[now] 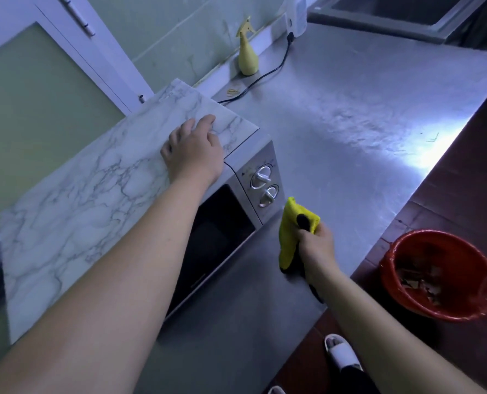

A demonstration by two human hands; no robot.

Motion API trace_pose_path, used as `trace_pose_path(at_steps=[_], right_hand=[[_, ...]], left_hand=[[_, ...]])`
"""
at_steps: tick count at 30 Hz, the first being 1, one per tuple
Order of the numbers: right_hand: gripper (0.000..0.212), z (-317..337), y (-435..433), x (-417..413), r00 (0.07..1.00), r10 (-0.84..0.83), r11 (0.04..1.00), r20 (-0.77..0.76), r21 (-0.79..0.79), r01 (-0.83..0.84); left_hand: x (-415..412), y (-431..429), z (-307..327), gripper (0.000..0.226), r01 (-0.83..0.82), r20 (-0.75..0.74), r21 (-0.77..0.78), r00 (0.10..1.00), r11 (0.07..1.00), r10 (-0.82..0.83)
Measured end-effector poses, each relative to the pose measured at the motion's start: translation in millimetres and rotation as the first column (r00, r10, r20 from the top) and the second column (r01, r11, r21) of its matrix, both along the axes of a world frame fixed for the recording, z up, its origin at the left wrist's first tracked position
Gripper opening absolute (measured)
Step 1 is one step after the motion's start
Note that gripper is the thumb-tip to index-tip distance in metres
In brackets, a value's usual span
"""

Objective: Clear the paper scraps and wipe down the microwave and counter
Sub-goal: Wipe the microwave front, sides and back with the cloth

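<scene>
The left hand (pixel 194 149) is lying flat atop the microwave (pixel 222 220), whose door is facing the counter's (pixel 350 123) front edge; the right hand (pixel 315 245) is gripping a hanging cloth (pixel 287 245).

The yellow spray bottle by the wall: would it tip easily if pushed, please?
Probably not: the spray bottle has a wide base and narrow neck. It looks like smooth plastic, so it may slide instead; its fill level isn't visible.

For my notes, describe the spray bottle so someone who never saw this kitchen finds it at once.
Start at the steel counter and follow it to the back wall, beyond the microwave. The spray bottle stands upright there, beside the black power cord. It is pale yellow and pear-shaped with a trigger on top, unlike the yellow cloth gripped in the right hand.
</scene>
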State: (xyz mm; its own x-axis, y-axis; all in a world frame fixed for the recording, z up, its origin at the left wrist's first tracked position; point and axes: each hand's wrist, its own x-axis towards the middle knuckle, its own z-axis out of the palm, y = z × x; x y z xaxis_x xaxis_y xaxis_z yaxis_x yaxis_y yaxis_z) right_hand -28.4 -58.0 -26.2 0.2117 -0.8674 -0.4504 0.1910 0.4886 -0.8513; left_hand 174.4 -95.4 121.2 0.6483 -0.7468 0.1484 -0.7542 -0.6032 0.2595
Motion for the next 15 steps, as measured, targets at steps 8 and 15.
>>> trace_pose_path(at_steps=[8,15], right_hand=[[0.057,68,13,43,0.981,-0.171,0.464,-0.089,-0.886,0.001],[0.028,3,-3,81,0.927,-0.366,0.195,-0.085,-0.981,-0.013]], left_hand=[[1,-1,0,0.044,-0.003,-0.003,-0.026,1.000,1.000,0.003],[2,0,-1,0.044,0.006,0.031,-0.034,1.000,0.999,-0.005]])
